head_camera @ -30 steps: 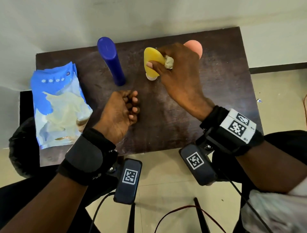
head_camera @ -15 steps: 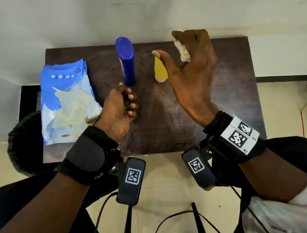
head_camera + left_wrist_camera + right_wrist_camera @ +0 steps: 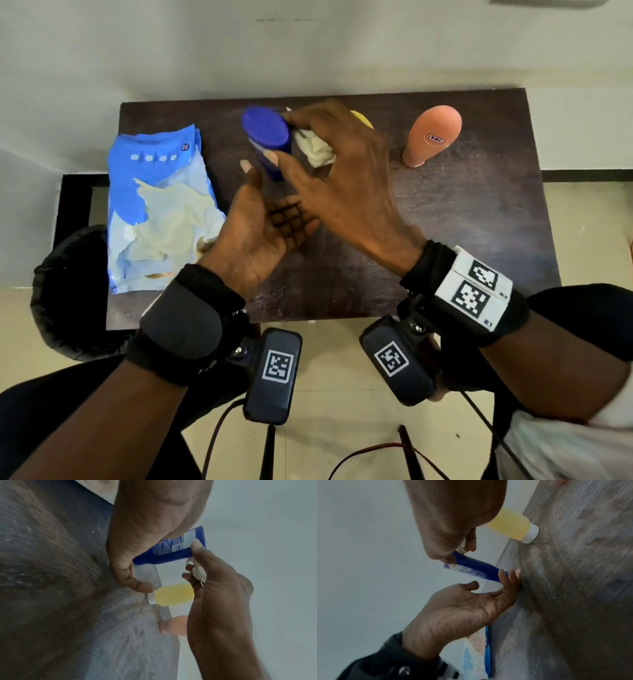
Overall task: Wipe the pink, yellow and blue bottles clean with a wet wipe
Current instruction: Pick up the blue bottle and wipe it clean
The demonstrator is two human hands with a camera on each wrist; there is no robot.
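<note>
Tall dark-blue plastic bottle at the 12 o'clock edge of the dark wood-grain tabletop, tilted, its top gripped between the thumb and fingers of the right hand. The same hand pinches a crumpled off-white wet wipe against the bottle's 3 o'clock side. The left hand lies palm up and spread at 6 o'clock of the bottle, fingertips near its base. Translucent yellow bottle with white cap and peach-pink rounded bottle stand inverted on their caps toward 2 o'clock. A blue-and-white wipes pack lies at 9 o'clock. A pale wall lies beyond the table and beige floor tiles below it. The head view hides nearly all of the yellow bottle; the left wrist view shows it entire, and the blue bottle's printed white label.
</note>
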